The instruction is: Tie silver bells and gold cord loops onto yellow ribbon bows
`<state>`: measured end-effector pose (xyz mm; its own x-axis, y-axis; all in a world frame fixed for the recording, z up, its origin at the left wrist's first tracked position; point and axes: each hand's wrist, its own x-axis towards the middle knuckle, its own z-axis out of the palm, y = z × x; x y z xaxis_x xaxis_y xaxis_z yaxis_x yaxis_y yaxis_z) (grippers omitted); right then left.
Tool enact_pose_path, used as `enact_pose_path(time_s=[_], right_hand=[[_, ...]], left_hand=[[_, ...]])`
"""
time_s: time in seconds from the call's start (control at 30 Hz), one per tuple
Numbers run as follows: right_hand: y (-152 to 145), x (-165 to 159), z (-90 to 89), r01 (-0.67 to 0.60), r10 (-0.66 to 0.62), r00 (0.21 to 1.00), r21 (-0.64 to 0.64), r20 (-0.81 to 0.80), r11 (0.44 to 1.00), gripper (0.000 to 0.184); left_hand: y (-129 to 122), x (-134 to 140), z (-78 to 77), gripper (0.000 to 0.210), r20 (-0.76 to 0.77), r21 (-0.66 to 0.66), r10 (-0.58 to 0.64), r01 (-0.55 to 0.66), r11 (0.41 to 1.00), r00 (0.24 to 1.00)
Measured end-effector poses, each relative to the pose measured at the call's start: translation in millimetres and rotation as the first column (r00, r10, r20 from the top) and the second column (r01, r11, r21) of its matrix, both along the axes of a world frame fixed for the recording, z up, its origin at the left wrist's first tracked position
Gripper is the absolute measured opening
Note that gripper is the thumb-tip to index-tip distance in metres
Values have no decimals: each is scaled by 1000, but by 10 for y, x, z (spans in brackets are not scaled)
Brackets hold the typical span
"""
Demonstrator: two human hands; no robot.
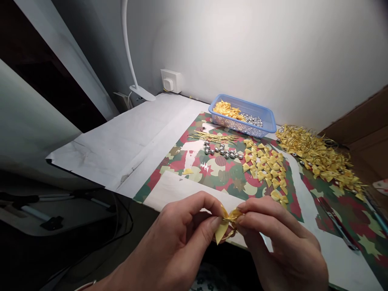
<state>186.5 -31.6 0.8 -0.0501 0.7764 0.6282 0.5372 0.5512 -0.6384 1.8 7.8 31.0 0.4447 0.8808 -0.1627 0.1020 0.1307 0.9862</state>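
Near the table's front edge, a yellow ribbon bow (pixel 223 228) is pinched between both my hands. My left hand (pixel 184 236) grips its left side between thumb and forefinger. On the right side, the fingertips of my right hand (pixel 279 238) close on the bow and a thin gold tie at its middle. Beyond my hands lie several loose yellow bows (pixel 268 163), a row of silver bells (pixel 222 150) and a bundle of thin gold ties (pixel 215 138). Part of the held bow is hidden behind my fingers.
A blue basket (pixel 269 117) with yellow bows and small silver bells stands against the wall. At right is a heap of bows with ties (pixel 318 155), with scissors (pixel 339 224) in front. A white lamp (pixel 142 93) is clamped at the back left. Camouflage-patterned sheet (pixel 182 151) covers the work area.
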Motion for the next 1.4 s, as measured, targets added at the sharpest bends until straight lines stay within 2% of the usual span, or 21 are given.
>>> enact_pose_path(time_s=[0.23, 0.33, 0.5, 0.63, 0.7, 0.77, 0.83, 0.93, 1.07, 1.23, 1.4], right_hand=[[7, 19, 20, 23, -24, 998, 14, 60, 1000, 35], [-3, 40, 49, -8, 10, 996, -29, 89, 1000, 31], [-51, 24, 136, 62, -70, 995, -102, -75, 993, 21], [-34, 27, 137, 16, -10, 996, -67, 86, 998, 28], [-18, 32, 92, 10, -1, 988, -56, 154, 998, 31], [-3, 29, 29, 51, -50, 987, -6, 153, 999, 32], [8, 22, -33, 66, -82, 987, 114, 137, 991, 34], [6, 27, -92, 19, -74, 979, 274, 190, 962, 37], [-41, 44, -96, 34, -125, 947, 295, 295, 955, 36], [-80, 0, -57, 44, -147, 939, 316, 311, 948, 23], [-64, 26, -71, 12, -116, 935, 299, 334, 954, 27]], left_hand=[[21, -27, 9, 17, -8, -36, -47, 47, 998, 999], [31, -29, -5, 16, -39, 68, -34, 37, 997, 999], [24, -28, -47, 15, -165, 332, -33, 87, 939, 986], [3, -31, -36, 18, -171, 391, -53, 117, 913, 984], [0, -31, -16, 17, -142, 367, -47, 96, 925, 989], [3, -30, 1, 14, -117, 319, -39, 75, 945, 992], [10, -31, 7, 12, -93, 256, -31, 54, 965, 995], [19, -38, -9, 13, -37, 132, -38, 42, 990, 999], [30, -41, -36, 14, 76, -27, -69, 71, 997, 995], [48, -22, -53, 13, 191, -188, -49, 86, 978, 980], [58, -1, -83, 12, 230, -239, 17, 39, 970, 973]])
